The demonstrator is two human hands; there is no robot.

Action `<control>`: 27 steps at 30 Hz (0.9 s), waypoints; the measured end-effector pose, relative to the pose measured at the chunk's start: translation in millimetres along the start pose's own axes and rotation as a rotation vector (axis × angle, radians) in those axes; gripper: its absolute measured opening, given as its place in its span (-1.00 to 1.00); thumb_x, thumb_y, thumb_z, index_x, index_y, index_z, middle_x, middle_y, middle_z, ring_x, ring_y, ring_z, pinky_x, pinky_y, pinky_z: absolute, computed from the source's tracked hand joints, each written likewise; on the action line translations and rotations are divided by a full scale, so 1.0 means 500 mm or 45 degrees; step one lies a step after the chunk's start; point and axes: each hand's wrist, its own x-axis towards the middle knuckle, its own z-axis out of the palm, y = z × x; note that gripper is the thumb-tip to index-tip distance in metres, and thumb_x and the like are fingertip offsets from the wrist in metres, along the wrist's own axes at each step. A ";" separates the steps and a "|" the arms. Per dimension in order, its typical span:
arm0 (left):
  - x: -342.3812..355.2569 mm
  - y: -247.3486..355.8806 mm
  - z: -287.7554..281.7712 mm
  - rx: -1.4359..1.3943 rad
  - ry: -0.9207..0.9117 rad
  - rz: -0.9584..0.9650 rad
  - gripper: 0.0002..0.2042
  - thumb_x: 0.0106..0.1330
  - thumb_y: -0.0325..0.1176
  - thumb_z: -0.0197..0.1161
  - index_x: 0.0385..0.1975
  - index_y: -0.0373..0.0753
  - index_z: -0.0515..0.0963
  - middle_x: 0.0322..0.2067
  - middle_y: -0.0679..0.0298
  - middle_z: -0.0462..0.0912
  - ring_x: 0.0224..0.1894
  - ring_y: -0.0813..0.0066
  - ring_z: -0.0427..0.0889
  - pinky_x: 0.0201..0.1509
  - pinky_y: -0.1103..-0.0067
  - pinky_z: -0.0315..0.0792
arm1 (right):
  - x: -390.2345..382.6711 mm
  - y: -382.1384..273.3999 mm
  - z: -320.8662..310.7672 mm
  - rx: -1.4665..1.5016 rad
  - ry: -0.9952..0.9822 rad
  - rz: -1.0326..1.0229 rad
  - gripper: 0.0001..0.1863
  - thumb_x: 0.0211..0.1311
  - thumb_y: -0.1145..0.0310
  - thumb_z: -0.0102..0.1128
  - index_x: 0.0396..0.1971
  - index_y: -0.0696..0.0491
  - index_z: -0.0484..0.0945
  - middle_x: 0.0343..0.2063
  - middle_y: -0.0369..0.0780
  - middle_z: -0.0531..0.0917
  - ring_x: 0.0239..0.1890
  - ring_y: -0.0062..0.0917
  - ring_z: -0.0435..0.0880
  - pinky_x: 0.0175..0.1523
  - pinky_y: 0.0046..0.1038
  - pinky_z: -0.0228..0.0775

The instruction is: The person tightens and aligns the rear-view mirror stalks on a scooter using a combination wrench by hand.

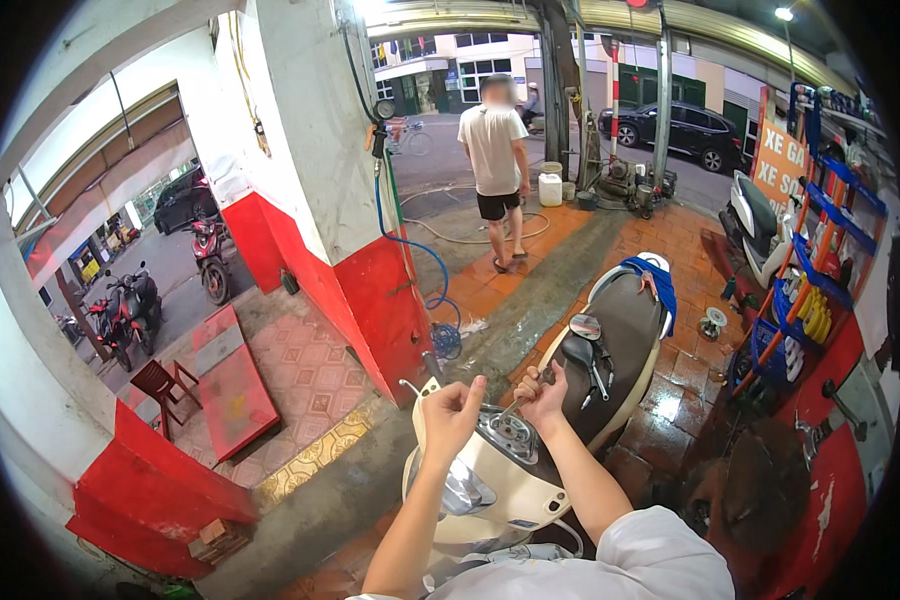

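Note:
A cream scooter [490, 490] with a dark brown seat [630, 330] stands in front of me, its nose toward me. My right hand [545, 395] grips a screwdriver [518, 404] whose shaft points down-left onto the round gauge cluster [510, 432] on the handlebar. Just left of the gauges, above the front cover, my left hand [450, 410] is curled shut with the thumb up; nothing shows in it. Two black mirrors [582, 340] lie on the front of the seat. A blue cloth [658, 280] is draped over the rear of the seat.
A person in a white shirt and black shorts [495, 150] stands ahead on the wet tiles. A red-and-white pillar [370, 290] with a blue hose [432, 265] is left of the scooter. A rack of bottles [820, 290] lines the right. A red table [225, 380] and a chair [165, 385] stand at the left.

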 end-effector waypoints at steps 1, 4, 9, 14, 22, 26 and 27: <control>-0.001 -0.030 0.013 0.008 -0.027 -0.039 -0.58 0.42 -0.27 0.26 -0.72 -0.29 0.46 -0.72 0.53 0.36 -0.61 0.81 0.22 -0.57 0.64 0.05 | -0.003 -0.002 0.001 -0.012 -0.003 -0.002 -0.48 0.26 -0.15 0.08 -0.56 0.03 0.30 -0.77 -0.46 -0.01 -0.73 -0.69 -0.04 -0.55 -0.61 -0.08; -0.007 -0.110 0.056 -0.021 -0.091 -0.142 -0.55 0.48 -0.17 0.16 -0.67 -0.32 0.50 -0.70 0.49 0.41 -0.61 0.78 0.26 -0.56 0.64 0.10 | -0.005 0.000 0.004 -0.032 -0.014 0.003 -0.48 0.26 -0.15 0.08 -0.55 0.03 0.30 -0.76 -0.45 -0.01 -0.72 -0.69 -0.04 -0.55 -0.61 -0.08; -0.024 -0.155 0.100 -0.036 -0.157 -0.198 -0.53 0.58 -0.14 -0.07 -0.46 -0.36 0.59 -0.70 0.40 0.39 -0.61 0.70 0.33 -0.53 0.60 0.22 | -0.006 -0.006 0.001 -0.041 -0.035 0.000 -0.49 0.26 -0.14 0.09 -0.54 0.04 0.32 -0.76 -0.45 -0.02 -0.72 -0.68 -0.03 -0.55 -0.61 -0.08; -0.024 -0.166 0.092 -0.001 -0.166 -0.153 -0.62 0.58 -0.22 -0.13 -0.36 -0.34 0.54 -0.71 0.37 0.38 -0.63 0.65 0.35 -0.53 0.58 0.24 | -0.003 0.000 0.002 -0.040 -0.013 0.008 -0.49 0.25 -0.14 0.10 -0.54 0.04 0.33 -0.75 -0.45 -0.02 -0.71 -0.69 -0.04 -0.54 -0.60 -0.08; -0.029 -0.174 0.091 0.112 -0.143 -0.043 -0.81 0.44 -0.41 -0.01 -0.38 -0.32 0.50 -0.70 0.35 0.41 -0.63 0.66 0.37 -0.52 0.59 0.26 | -0.003 0.001 0.004 -0.067 0.004 -0.002 -0.43 0.26 -0.23 0.03 -0.55 0.04 0.33 -0.76 -0.45 -0.03 -0.71 -0.67 -0.05 -0.52 -0.58 -0.07; -0.029 -0.176 0.087 0.118 -0.209 -0.056 -0.87 0.36 -0.45 0.10 -0.41 -0.33 0.53 -0.70 0.39 0.46 -0.62 0.73 0.38 -0.54 0.63 0.26 | -0.007 0.004 0.010 -0.052 -0.037 0.007 -0.36 0.30 -0.31 -0.10 -0.54 0.05 0.34 -0.77 -0.45 -0.03 -0.71 -0.66 -0.06 -0.52 -0.57 -0.06; -0.028 -0.175 0.088 0.104 -0.210 -0.054 -0.87 0.34 -0.46 0.11 -0.42 -0.34 0.53 -0.70 0.40 0.47 -0.62 0.74 0.38 -0.54 0.64 0.26 | -0.007 0.003 0.012 -0.056 -0.037 0.007 -0.35 0.30 -0.32 -0.13 -0.54 0.05 0.35 -0.77 -0.45 -0.02 -0.71 -0.66 -0.06 -0.51 -0.57 -0.06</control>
